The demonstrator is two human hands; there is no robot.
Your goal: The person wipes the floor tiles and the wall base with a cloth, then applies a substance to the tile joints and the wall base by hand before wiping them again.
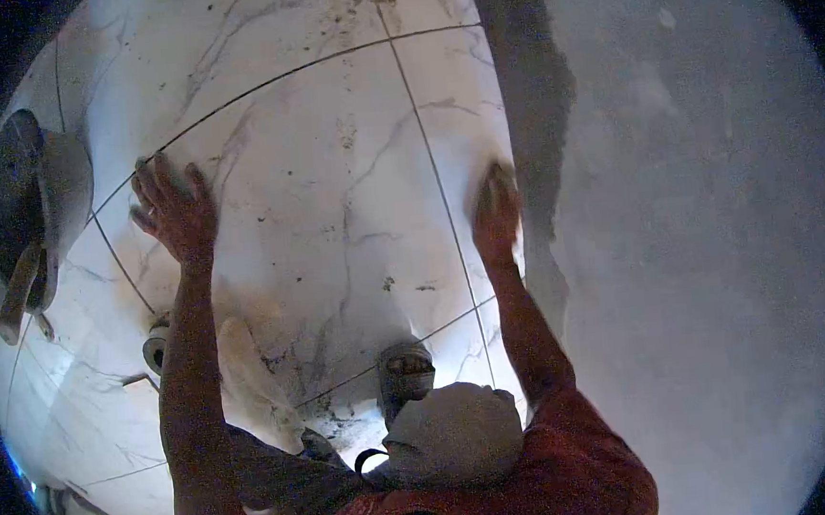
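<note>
Large white marble-patterned tiles (305,227) with grey veins fill the middle of the head view, with dark joint lines between them. My left hand (178,216) lies on a tile near a joint, its fingers spread and nothing in it. Near the right edge of the tiles, my right hand (496,215) rests with its fingers stretched forward, slightly blurred, and no object shows in it. Dirt specks (388,283) dot the tile between my hands.
A dark bucket-like container (15,180) with a handled tool (21,290) stands at the left. By my left forearm is a small round roll (156,350). A sandalled foot (407,365) is low centre. Right of the tiles runs a plain grey surface (698,237).
</note>
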